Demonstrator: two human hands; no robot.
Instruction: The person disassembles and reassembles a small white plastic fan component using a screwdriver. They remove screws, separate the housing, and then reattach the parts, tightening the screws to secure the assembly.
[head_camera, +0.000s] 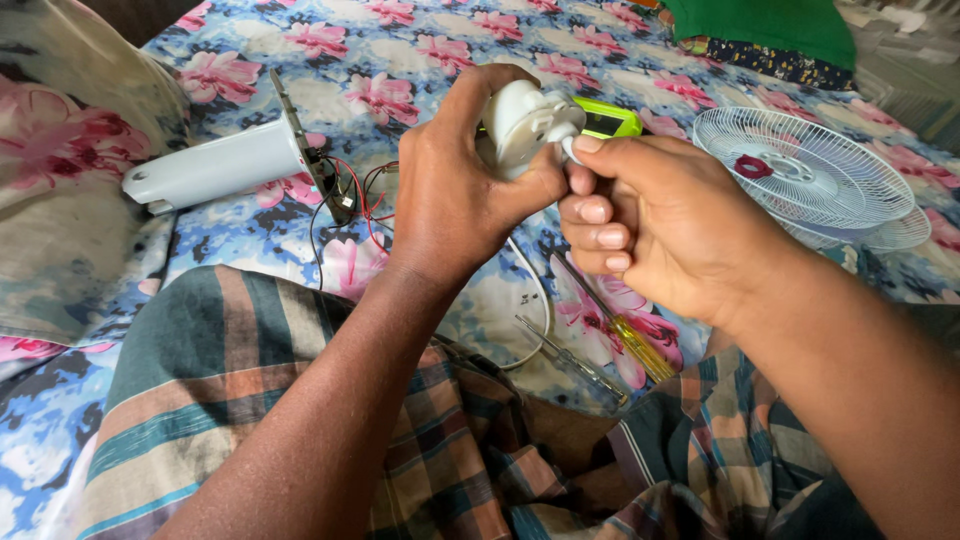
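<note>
My left hand (455, 190) grips a small white round motor housing (525, 120), held up over a floral bedsheet (420, 60). My right hand (650, 225) pinches a small white knob at the front of that housing between thumb and forefinger, the other fingers curled in. A green device (610, 120) shows just behind the housing. A white wire (540, 300) hangs down from my hands.
A white tube-shaped fan base (215, 168) with a circuit board and red and black wires (355, 195) lies at left. A white fan grille (805, 175) rests at right. A yellow-handled screwdriver (625, 335) and a clear-handled screwdriver (570, 358) lie below my hands. My checked-cloth-covered legs fill the foreground.
</note>
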